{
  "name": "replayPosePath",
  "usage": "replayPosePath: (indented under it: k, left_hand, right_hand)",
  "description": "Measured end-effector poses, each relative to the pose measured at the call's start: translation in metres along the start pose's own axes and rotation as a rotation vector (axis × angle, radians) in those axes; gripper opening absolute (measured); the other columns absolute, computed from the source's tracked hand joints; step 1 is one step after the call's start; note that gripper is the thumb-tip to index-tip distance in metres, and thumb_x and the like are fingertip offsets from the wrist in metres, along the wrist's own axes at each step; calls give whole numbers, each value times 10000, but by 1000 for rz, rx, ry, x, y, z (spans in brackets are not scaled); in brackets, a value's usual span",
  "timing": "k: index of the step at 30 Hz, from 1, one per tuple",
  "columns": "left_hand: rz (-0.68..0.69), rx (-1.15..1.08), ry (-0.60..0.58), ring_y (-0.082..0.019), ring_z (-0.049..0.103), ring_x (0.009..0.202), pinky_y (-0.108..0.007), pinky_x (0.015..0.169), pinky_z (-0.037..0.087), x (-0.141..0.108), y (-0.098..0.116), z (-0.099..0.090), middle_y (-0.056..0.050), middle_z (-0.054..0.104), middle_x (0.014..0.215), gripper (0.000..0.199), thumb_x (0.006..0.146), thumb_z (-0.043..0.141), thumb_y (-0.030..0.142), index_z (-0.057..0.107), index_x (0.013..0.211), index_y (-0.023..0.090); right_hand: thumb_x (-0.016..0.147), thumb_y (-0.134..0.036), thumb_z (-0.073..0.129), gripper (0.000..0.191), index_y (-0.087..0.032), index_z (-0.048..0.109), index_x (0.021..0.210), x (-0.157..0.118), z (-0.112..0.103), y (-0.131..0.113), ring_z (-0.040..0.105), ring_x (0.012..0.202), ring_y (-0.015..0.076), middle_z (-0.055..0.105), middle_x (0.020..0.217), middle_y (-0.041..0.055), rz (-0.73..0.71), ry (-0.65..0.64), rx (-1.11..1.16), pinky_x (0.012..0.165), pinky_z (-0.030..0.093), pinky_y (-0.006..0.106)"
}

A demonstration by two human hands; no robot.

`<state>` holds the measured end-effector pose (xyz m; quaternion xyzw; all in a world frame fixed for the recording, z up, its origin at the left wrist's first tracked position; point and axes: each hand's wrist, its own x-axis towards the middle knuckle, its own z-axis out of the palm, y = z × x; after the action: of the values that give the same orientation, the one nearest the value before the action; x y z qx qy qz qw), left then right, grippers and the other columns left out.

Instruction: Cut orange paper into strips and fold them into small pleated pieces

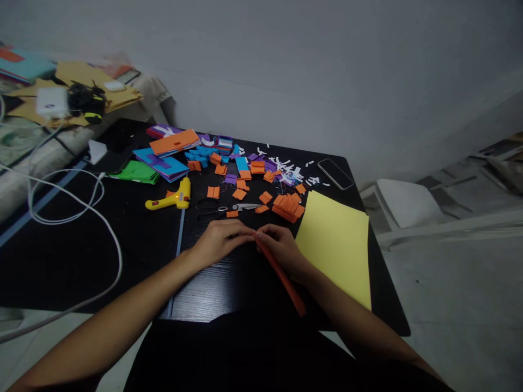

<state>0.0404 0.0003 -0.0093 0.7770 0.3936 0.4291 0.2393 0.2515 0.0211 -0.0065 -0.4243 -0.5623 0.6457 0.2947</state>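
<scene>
An orange paper strip (pixel 283 276), long and narrow, slants from my fingertips down toward the table's near edge. My right hand (pixel 281 247) is closed around its upper end. The fingertips of my left hand (pixel 223 239) pinch the same end, meeting the right fingers there. Just beyond my hands lie scissors (pixel 245 207) with dark handles and small folded orange paper pieces (pixel 288 207), some loose and some heaped. A yellow sheet stack (pixel 335 245) lies to the right of my right hand.
A yellow glue gun (pixel 177 197) lies left of the scissors. Farther back are folded coloured papers (pixel 174 142), white paper scraps (pixel 286 166) and a phone (pixel 335 174). A white cable (pixel 110 231) loops across the left side. A white stool (pixel 404 202) stands at right.
</scene>
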Motion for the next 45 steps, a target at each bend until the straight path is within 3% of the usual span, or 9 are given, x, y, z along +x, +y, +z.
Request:
replayPosePath:
  k: [3, 7, 13, 17, 30, 38, 45]
  left_hand:
    - [-21, 24, 6, -141, 728, 768, -224, 709, 555, 1, -1, -8, -38, 790, 896, 172, 939, 719, 277, 781, 1068, 182]
    - [-135, 39, 23, -115, 657, 668, -209, 623, 499, 2, 1, -12, -19, 741, 804, 142, 956, 681, 277, 769, 969, 167]
    - [-268, -2, -163, -126, 619, 685, -219, 621, 452, 4, 10, -3, -7, 673, 750, 205, 979, 591, 302, 705, 888, 159]
    - [-281, -18, -199, -119, 582, 664, -222, 605, 414, 4, 12, 0, 4, 635, 731, 239, 990, 556, 319, 680, 861, 161]
    - [-426, -222, -132, -97, 464, 562, -202, 526, 341, 4, 8, 5, 45, 526, 597, 233, 899, 595, 305, 661, 738, 151]
    - [-441, -261, -81, -109, 498, 591, -219, 561, 383, 1, 3, 5, 13, 601, 648, 230, 917, 580, 298, 656, 760, 148]
    - [-440, -232, -54, -107, 484, 579, -213, 548, 369, 2, 4, 3, 23, 566, 619, 236, 903, 591, 305, 662, 740, 150]
  right_hand:
    - [871, -443, 715, 271, -178, 695, 819, -1, 0, -2, 553, 596, 120, 654, 659, -22, 10, 23, 9, 615, 435, 254]
    - [866, -429, 710, 259, -179, 685, 807, 0, 1, -2, 554, 595, 121, 652, 662, -22, 17, 28, 5, 614, 439, 255]
    - [855, -446, 715, 267, -183, 691, 817, 0, 2, 2, 552, 588, 123, 651, 651, -23, 10, 17, -3, 603, 438, 256]
    - [859, -443, 715, 264, -184, 692, 812, 0, 2, 3, 555, 592, 122, 651, 652, -26, -4, 1, -1, 611, 443, 254]
    - [828, -483, 773, 307, -186, 707, 786, 2, 2, 9, 625, 654, 143, 718, 709, -1, -39, 8, 1, 657, 489, 267]
    - [843, -558, 747, 409, -158, 734, 924, 0, 5, 2, 719, 694, 167, 772, 858, 62, 148, -149, 326, 702, 593, 307]
    - [800, -534, 807, 411, -135, 741, 873, -3, 6, 0, 723, 647, 153, 780, 836, 74, 151, -134, 276, 638, 598, 281]
